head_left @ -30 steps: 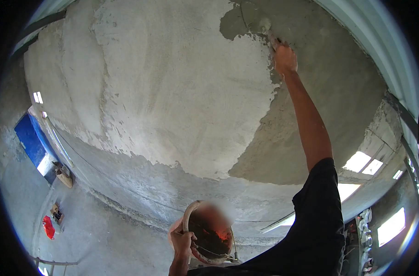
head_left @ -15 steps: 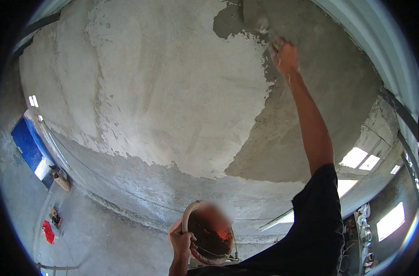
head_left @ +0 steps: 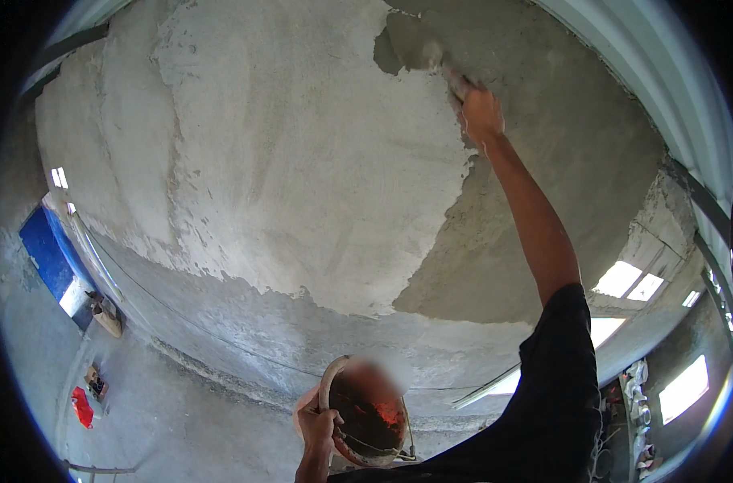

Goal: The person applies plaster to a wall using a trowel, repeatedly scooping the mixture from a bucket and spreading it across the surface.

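Note:
My right hand (head_left: pixel 481 109) is raised high against the wall, its fingers wrapped round the handle of a trowel (head_left: pixel 432 56). The trowel's blade lies against a dark, wet layer of plaster (head_left: pixel 559 121) near its edge with the paler wall (head_left: pixel 302 145). Low in the view, my left hand (head_left: pixel 318 423) grips the rim of a round bucket (head_left: pixel 328 386). Dark material and a reddish patch show inside the bucket, and part of it is blurred.
At the left stands a blue door (head_left: pixel 48 253), with a bag (head_left: pixel 106 315) beside it. A red item (head_left: pixel 82 407) lies on the floor near a small box (head_left: pixel 96 382). Bright windows (head_left: pixel 683 388) and cluttered shelves (head_left: pixel 636 410) are at the lower right.
My right hand and the trowel have moved left and slightly down along the wall. Dark plaster now covers a little more near the trowel. My left hand and the bucket have hardly moved.

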Available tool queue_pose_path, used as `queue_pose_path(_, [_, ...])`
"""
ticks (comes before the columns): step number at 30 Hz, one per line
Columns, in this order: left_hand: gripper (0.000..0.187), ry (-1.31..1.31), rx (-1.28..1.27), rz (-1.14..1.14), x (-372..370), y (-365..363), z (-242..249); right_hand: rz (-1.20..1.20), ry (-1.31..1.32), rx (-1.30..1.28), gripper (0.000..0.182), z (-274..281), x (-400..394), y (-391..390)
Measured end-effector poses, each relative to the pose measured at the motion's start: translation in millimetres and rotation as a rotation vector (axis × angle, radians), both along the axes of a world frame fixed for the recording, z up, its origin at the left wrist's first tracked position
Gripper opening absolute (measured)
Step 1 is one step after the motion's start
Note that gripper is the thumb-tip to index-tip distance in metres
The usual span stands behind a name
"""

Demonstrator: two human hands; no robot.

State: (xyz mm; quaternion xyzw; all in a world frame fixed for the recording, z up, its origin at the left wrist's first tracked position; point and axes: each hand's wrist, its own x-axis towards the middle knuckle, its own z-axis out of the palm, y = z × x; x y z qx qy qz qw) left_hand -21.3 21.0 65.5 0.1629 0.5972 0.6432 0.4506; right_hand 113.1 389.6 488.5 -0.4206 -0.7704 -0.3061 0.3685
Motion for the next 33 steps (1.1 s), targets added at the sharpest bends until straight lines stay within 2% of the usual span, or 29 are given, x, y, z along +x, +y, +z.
queue_pose_path(5, [0.045,0.000,-0.086,-0.044,-0.8,-3.2,14.6,-0.095,0.014,0.082,0.043,28.9,-19.0,8.9])
queue_pose_path(10, [0.045,0.004,-0.003,-0.002,0.1,-1.9,1.4,-0.179,-0.109,-0.004,0.045,-8.4,-17.6,33.2])
queue_pose_path(12, [0.045,0.000,-0.014,-0.007,-0.7,-1.3,-1.7,0.014,-0.314,0.005,0.046,-34.9,-9.8,30.3])
queue_pose_path(16, [0.045,0.032,-0.012,-0.001,1.9,2.5,-7.8,0.130,-0.347,0.102,0.038,-41.3,-5.9,11.7])
queue_pose_path(18, [0.046,0.018,-0.006,-0.008,0.9,1.7,-9.0,0.029,-0.122,-0.041,0.029,-15.8,-7.9,12.8])
queue_pose_path(20, [0.047,0.006,-0.009,-0.010,0.9,-1.6,-9.5,-0.014,0.132,0.085,0.023,13.0,-11.4,2.7])
queue_pose_path(24, [0.052,0.004,-0.034,0.001,-0.1,-3.5,0.2,-0.027,0.146,0.123,0.020,45.9,-3.2,17.1])
queue_pose_path(27, [0.055,-0.006,-0.066,-0.023,-0.5,-5.8,-2.0,-0.059,0.052,0.115,0.019,31.0,0.7,24.7])
queue_pose_path(29, [0.055,-0.014,-0.035,-0.010,1.8,-3.4,-5.3,-0.052,-0.025,-0.119,0.026,8.9,2.6,28.6])
queue_pose_path(33, [0.046,-0.034,-0.032,-0.018,2.2,-3.6,-1.4,0.094,-0.230,0.017,0.037,-19.0,3.5,-2.1])
